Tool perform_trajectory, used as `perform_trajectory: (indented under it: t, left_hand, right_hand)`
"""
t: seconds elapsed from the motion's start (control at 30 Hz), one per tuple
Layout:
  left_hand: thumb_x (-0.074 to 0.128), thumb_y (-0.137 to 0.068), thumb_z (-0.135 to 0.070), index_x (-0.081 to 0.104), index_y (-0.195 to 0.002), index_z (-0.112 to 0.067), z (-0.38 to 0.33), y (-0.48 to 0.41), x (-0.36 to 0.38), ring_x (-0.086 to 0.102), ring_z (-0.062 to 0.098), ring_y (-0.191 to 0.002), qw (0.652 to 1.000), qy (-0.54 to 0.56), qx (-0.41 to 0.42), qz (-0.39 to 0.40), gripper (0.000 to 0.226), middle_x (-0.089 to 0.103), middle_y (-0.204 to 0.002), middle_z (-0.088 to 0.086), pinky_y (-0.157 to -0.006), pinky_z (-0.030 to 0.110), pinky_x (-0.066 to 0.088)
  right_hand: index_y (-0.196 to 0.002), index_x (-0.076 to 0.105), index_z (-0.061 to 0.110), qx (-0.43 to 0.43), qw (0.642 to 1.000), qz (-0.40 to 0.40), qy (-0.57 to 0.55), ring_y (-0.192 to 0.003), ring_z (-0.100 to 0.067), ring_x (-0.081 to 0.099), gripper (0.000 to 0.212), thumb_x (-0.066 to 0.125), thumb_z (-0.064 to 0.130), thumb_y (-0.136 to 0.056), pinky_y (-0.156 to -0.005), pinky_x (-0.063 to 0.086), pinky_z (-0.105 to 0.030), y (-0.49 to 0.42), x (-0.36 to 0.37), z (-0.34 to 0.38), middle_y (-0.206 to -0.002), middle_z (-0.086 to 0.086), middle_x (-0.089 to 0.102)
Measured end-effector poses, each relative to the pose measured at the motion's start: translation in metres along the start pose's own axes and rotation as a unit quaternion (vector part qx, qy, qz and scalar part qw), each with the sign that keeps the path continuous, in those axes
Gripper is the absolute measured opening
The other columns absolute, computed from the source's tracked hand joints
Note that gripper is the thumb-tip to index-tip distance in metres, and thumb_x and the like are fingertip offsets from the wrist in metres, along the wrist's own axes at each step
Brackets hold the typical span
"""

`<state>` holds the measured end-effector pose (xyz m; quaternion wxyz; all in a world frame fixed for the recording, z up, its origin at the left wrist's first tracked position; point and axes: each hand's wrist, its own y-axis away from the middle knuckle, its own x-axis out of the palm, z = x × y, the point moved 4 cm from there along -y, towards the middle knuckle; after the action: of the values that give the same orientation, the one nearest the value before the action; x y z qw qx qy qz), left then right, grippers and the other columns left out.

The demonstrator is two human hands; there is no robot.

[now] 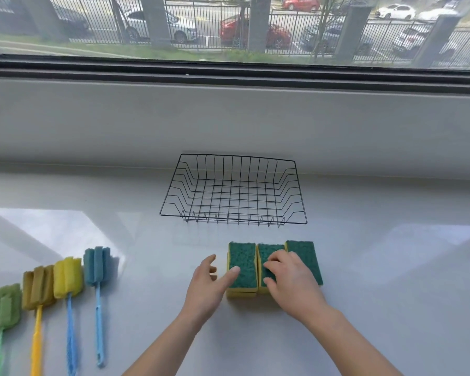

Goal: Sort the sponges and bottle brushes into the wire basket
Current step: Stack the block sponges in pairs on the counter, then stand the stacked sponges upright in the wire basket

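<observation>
Your basket (233,189) is thin black wire in a grid, rectangular w/ sloped sides, nothing in it, sitting far-centre on the glossy grey counter (377,280) by the wall under the window (228,25).

3 sponges sit side by side just near of the basket, long sides touching: left sponge (242,260), mid sponge (267,253), right sponge (305,256). Each is a block w/ rough dark-green scrub top over soft yellow foam. No labels or writing readable.

Your left hand (209,287) is open, fingers spread, thumb tip on the left sponge's top, rest of it left of the sponge; not gripping. Your right hand (290,280) lies palm-down, fingers loosely curled over the mid sponge, part covering the right one; can't tell if it's gripped.

Near left: 4 brushes in a row, foam heads far, ribbed plastic handles near: green brush (2,308), tan brush (37,287) w/ yellow handle, yellow brush (67,278) w/ blue handle, blue brush (98,267). Heads are finned, spongy.
</observation>
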<state>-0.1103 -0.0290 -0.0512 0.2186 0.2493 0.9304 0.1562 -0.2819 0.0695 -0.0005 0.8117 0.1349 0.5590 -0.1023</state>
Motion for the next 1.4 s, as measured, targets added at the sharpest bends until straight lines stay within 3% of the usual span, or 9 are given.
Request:
perform_trajectory:
  t: [0.13,0.27,0.37,0.5,0.6,0.77,0.97,1.2,1.4]
  left_hand:
    - [0.074,-0.057,-0.068,0.019,-0.150,-0.037,-0.021,-0.002,-0.011,0.028,0.005,-0.137,0.975,-0.147,0.164,0.006,0.113,0.029,-0.147,-0.011,-0.109,0.030,0.035]
    - [0.075,-0.047,-0.071,-0.013,-0.150,-0.039,-0.041,-0.012,0.006,-0.011,0.006,-0.148,0.899,-0.349,0.251,0.082,0.139,-0.007,-0.161,-0.014,-0.119,0.031,0.018]
    - [0.081,-0.050,-0.067,-0.014,-0.151,-0.031,-0.045,-0.024,0.017,-0.017,0.015,-0.149,0.846,-0.443,0.277,0.109,0.143,-0.006,-0.163,-0.006,-0.123,0.035,0.007]
    - [0.082,-0.054,-0.055,-0.005,-0.153,-0.021,-0.044,-0.035,0.026,0.003,0.023,-0.149,0.820,-0.483,0.285,0.114,0.136,0.019,-0.154,0.001,-0.122,0.033,0.013]
    - [0.079,-0.055,-0.050,0.001,-0.153,-0.017,-0.037,-0.038,0.030,0.021,0.023,-0.139,0.824,-0.476,0.291,0.106,0.130,0.028,-0.141,0.002,-0.115,0.028,0.026]
    - [0.077,-0.055,-0.048,0.014,-0.149,-0.016,-0.029,-0.043,0.031,0.030,0.019,-0.130,0.847,-0.425,0.299,0.116,0.118,0.029,-0.137,0.000,-0.108,0.023,0.030]
    - [0.079,-0.055,-0.042,0.013,-0.147,-0.026,-0.020,-0.043,0.030,0.043,0.014,-0.112,0.890,-0.349,0.262,0.132,0.114,0.034,-0.125,-0.005,-0.092,0.024,0.044]
    - [0.077,-0.056,-0.041,0.024,-0.145,-0.029,-0.023,-0.040,0.021,0.044,0.012,-0.110,0.913,-0.302,0.249,0.116,0.104,0.041,-0.119,-0.007,-0.094,0.028,0.045]
    - [0.072,-0.051,-0.050,0.025,-0.144,-0.032,-0.030,-0.035,-0.008,0.045,0.009,-0.107,0.918,-0.301,0.242,0.094,0.106,0.042,-0.116,-0.011,-0.089,0.024,0.044]
  right_hand:
    - [-0.141,0.054,0.017,-0.018,1.000,-0.014,-0.006,-0.123,-0.019,0.048,0.055,0.063,0.038,-0.091,-0.103,0.040,-0.028,-0.009,-0.017,-0.005,-0.131,0.005,0.055]
    - [-0.156,0.025,0.016,-0.043,0.995,0.078,0.050,-0.144,-0.018,0.030,0.110,0.073,0.061,-0.068,-0.115,0.034,-0.033,-0.026,-0.021,-0.009,-0.156,0.002,0.036]
    - [-0.156,0.019,0.012,-0.084,0.975,0.141,0.152,-0.147,-0.022,0.029,0.132,0.079,0.070,-0.054,-0.119,0.030,-0.035,-0.039,-0.016,-0.008,-0.159,-0.003,0.032]
    - [-0.130,0.043,0.016,-0.109,0.960,0.153,0.206,-0.116,-0.024,0.056,0.109,0.084,0.070,-0.046,-0.098,0.045,-0.035,-0.050,-0.009,-0.006,-0.125,0.000,0.058]
    - [-0.115,0.049,0.018,-0.123,0.954,0.147,0.229,-0.102,-0.024,0.058,0.094,0.084,0.070,-0.045,-0.091,0.047,-0.036,-0.054,-0.006,-0.002,-0.110,0.000,0.060]
    - [-0.114,0.049,0.015,-0.136,0.949,0.143,0.247,-0.099,-0.024,0.059,0.087,0.084,0.064,-0.051,-0.089,0.048,-0.037,-0.056,-0.001,0.000,-0.108,-0.002,0.059]
    - [-0.114,0.051,0.012,-0.141,0.945,0.146,0.255,-0.097,-0.027,0.060,0.078,0.084,0.054,-0.057,-0.090,0.050,-0.039,-0.059,0.009,0.003,-0.108,-0.006,0.061]
    - [-0.106,0.050,0.016,-0.126,0.956,0.139,0.227,-0.095,-0.027,0.059,0.056,0.074,0.049,-0.067,-0.084,0.051,-0.040,-0.060,0.011,0.003,-0.103,-0.006,0.059]
    - [-0.095,0.042,0.019,-0.117,0.966,0.121,0.195,-0.090,-0.026,0.054,0.047,0.068,0.044,-0.065,-0.074,0.043,-0.035,-0.058,0.005,0.005,-0.098,-0.004,0.055]
